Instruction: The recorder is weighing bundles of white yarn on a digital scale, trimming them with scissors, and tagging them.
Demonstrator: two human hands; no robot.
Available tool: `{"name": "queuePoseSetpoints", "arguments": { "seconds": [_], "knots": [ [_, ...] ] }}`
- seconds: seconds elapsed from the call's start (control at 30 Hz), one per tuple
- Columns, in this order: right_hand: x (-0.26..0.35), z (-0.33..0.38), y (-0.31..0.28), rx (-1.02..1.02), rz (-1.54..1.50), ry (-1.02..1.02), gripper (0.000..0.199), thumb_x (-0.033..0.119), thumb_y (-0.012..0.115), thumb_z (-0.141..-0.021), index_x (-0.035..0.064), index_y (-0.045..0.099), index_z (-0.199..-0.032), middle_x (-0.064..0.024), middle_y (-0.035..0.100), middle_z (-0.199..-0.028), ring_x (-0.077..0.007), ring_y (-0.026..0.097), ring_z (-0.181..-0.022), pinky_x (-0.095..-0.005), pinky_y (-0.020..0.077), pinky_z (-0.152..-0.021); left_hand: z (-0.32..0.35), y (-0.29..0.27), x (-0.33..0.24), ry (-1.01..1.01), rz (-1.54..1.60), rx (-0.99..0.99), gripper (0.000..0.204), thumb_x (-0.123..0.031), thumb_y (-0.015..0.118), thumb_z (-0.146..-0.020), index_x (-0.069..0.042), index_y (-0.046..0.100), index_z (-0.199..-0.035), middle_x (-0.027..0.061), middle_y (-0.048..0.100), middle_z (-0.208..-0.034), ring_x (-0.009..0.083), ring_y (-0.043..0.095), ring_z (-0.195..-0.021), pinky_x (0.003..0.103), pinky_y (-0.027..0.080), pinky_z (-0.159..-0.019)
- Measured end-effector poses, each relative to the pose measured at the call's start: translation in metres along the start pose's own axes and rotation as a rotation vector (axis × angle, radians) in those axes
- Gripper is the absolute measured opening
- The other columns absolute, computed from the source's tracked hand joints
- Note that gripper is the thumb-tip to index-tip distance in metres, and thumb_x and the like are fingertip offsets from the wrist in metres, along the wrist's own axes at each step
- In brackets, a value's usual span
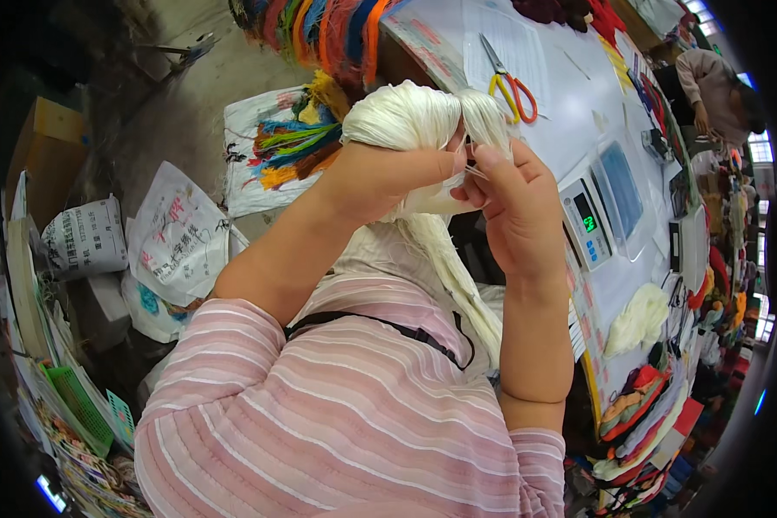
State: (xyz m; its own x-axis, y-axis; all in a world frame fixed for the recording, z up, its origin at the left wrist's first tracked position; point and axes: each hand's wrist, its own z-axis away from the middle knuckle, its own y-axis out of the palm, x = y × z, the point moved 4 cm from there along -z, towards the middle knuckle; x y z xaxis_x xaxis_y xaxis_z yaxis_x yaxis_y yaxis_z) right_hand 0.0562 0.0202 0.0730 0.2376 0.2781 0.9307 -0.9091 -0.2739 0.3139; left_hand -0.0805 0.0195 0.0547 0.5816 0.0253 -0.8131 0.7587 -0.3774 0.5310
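Note:
A skein of glossy white thread [401,114] is held up in front of my body. My left hand [387,177] is wrapped round the larger bundle, its thumb stretched toward the right. My right hand [520,203] pinches fine strands at the point where a smaller tuft [483,116] divides from the bundle. Both sets of fingertips nearly meet there, and the left fingers are mostly hidden behind the skein. Longer cream strands [457,268] hang over my lap. Scissors [502,72] with yellow and orange handles lie on the table just beyond my right hand.
A white table [570,129] at the right bears a digital scale [576,220], a clear plastic lid [622,198] and a pale yarn hank [637,319]. Multicoloured hanks [319,30] hang at the far edge. Printed sacks [181,233] stand left. A person [712,91] bends at the far right.

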Motion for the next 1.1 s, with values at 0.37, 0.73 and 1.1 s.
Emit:
{"name": "queuePoseSetpoints", "arguments": {
  "seconds": [0.37,0.73,1.1],
  "knots": [
    [0.003,0.002,-0.009,0.013,-0.028,-0.177,0.011,0.01,0.062,-0.086,0.0006,0.065,-0.093,-0.0021,0.065,-0.084,-0.0084,0.057,-0.082,-0.0244,0.0424,-0.078,-0.003,-0.009,0.02,-0.026,0.417,0.096,0.043,-0.009,0.054,-0.079,0.003,0.051,-0.12,0.0094,0.061,-0.098,0.0162,0.057,-0.093,0.033,0.045,-0.084],
    [-0.004,-0.009,-0.042,-0.199,-0.113,-0.219,0.018,0.02,0.052,-0.093,0.0034,0.057,-0.088,-0.0025,0.059,-0.07,-0.0112,0.053,-0.06,-0.0228,0.0426,-0.062,-0.001,-0.004,0.027,-0.167,0.428,0.05,0.046,-0.01,0.052,-0.085,0.0,0.046,-0.129,0.0011,0.05,-0.073,0.0075,0.054,-0.064,0.024,0.046,-0.061],
    [0.006,0.023,-0.033,0.03,1.131,-0.309,0.013,0.007,0.059,-0.078,-0.0001,0.058,-0.089,-0.0177,0.06,-0.086,-0.0373,0.057,-0.08,-0.0416,0.0457,-0.068,0.001,0.01,0.076,-0.503,-0.091,0.079,0.031,-0.021,0.062,-0.086,-0.002,0.059,-0.11,0.0031,0.06,-0.075,0.0041,0.043,-0.044,0.022,0.043,-0.046]
  ]
}}
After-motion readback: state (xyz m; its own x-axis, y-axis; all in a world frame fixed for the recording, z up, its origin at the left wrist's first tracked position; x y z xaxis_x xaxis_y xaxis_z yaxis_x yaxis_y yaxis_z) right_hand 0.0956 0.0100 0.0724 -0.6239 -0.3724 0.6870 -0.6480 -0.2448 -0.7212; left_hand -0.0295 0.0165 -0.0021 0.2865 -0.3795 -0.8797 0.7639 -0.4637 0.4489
